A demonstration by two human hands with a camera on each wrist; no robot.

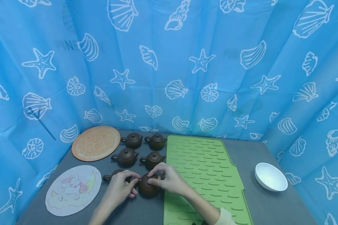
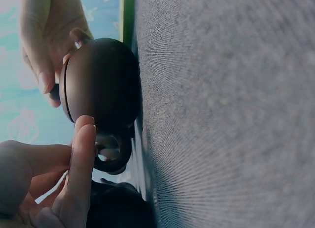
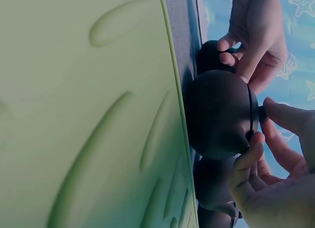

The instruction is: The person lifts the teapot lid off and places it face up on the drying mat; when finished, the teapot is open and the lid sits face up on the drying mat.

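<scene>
even light up top, murky wrist cams

head view: bright, flat, diffuse light, only soft shadows under the teapots (image 1: 147,185); sharp, with wide-angle bending of the blue curtain (image 1: 242,62) at the edges. left wrist view: dim, near fingers (image 2: 81,159) soft, grey tabletop (image 2: 226,110) smeared at the far edge. right wrist view: dark, green mat (image 3: 83,110) washed out, teapot nearly a silhouette.

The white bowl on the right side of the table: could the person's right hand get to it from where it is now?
Probably yes. The right hand rests on a brown clay teapot, and only the flat green ribbed mat lies between it and the white bowl, though it must first let go.
</scene>
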